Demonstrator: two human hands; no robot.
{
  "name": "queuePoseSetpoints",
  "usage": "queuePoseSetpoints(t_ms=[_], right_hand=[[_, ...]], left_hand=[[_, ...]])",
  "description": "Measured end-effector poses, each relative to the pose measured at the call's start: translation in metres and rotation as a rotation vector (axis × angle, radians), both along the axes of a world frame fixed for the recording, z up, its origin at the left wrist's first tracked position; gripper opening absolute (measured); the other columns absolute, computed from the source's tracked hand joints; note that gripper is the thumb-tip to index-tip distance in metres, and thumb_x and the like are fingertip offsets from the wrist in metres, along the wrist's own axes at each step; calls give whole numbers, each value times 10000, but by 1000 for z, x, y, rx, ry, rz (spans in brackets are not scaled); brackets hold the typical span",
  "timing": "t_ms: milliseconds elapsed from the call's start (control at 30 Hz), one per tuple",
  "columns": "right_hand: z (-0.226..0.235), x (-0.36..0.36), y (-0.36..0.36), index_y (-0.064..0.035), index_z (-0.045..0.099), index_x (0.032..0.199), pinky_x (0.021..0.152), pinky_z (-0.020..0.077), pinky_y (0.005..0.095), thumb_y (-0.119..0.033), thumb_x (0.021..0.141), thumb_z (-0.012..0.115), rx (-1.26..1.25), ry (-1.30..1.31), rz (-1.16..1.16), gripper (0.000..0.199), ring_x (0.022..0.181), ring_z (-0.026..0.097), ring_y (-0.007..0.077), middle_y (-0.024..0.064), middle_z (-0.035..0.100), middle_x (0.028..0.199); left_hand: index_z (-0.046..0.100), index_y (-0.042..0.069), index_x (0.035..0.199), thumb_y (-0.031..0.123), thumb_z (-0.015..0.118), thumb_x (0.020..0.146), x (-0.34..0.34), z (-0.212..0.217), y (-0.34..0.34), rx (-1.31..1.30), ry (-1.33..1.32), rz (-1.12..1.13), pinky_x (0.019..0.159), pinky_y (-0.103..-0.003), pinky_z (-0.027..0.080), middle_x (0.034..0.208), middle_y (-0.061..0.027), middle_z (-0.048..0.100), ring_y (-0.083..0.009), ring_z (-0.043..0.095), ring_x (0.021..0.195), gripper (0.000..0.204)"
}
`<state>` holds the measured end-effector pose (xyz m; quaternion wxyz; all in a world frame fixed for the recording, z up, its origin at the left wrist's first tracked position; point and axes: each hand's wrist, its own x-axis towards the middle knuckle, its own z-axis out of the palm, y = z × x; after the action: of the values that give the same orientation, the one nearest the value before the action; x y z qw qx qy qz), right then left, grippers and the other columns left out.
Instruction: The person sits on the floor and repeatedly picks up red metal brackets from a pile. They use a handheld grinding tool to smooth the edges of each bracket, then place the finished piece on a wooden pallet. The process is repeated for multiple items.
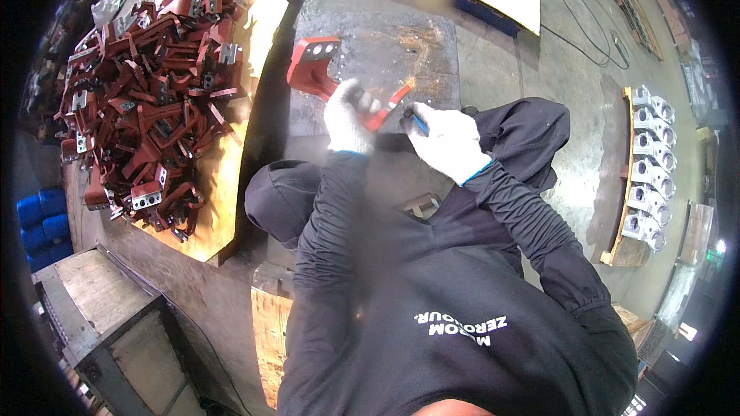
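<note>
My left hand [344, 125], in a white knit glove, was bent in front of me, its fingers clenched around the near end of a red-painted angled metal bracket [322, 73]. The bracket lay on a dark, scorched steel work plate [401, 46], its long axis running from my grip up and to the left; its broad end with a bare grey drilled face pointed far and left. My right hand [449, 141], also white-gloved, was curled tight around a small blue-handled tool [417, 122], just right of the bracket's near end. What the tool's tip touched I could not tell. My black-sleeved forearms crossed the near view, and my dark-trousered knees flanked the plate. Far left, a heap of matching red brackets [150, 92] covered a wooden board [220, 216]. Right, grey metal castings [647, 166] sat in a row on the floor.
</note>
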<state>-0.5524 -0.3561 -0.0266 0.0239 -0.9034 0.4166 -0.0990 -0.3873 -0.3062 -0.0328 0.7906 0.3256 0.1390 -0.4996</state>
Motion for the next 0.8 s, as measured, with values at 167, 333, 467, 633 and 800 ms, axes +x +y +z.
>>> queuePoseSetpoints(t_ms=[167, 333, 467, 633, 800], right_hand=[[-114, -3, 1, -110, 650, 958, 546, 492, 435, -373, 883, 584, -259, 591, -326, 281, 597, 639, 327, 144, 628, 638], [-97, 1, 12, -82, 647, 948, 580, 492, 447, -379, 889, 580, -231, 536, -398, 310, 625, 635, 350, 167, 636, 672], [17, -17, -8, -37, 644, 941, 623, 493, 446, -389, 893, 584, 209, -234, 264, 360, 689, 636, 383, 186, 648, 729], [61, -29, -44, 18, 617, 1185, 563, 460, 297, -282, 908, 607, 729, -276, 192, 408, 597, 582, 159, 91, 637, 712], [55, -31, -104, -35, 628, 1202, 412, 380, 223, -356, 949, 561, 833, -485, -161, 414, 504, 508, 60, -1, 552, 658]], left_hand=[[500, 76, 775, 81, 612, 807, -20, -15, -11, 107, -258, 88, 441, -339, 411, 599, -33, 482, -168, 465, 452, 116], [482, 54, 732, 54, 587, 814, -27, -24, -15, 178, -407, 153, 416, -328, 411, 544, -48, 484, -170, 487, 422, 133], [477, 56, 724, 42, 587, 818, -19, -23, -10, 197, -484, 146, 422, -316, 421, 544, -48, 498, -161, 492, 425, 146], [470, 62, 713, 88, 592, 831, -20, -5, -14, 139, -521, 65, 451, -312, 401, 551, -24, 439, -150, 446, 449, 172], [436, 78, 695, 53, 589, 823, -3, 7, 4, -182, -201, -136, 475, -309, 338, 546, -8, 358, -145, 390, 484, 200]])
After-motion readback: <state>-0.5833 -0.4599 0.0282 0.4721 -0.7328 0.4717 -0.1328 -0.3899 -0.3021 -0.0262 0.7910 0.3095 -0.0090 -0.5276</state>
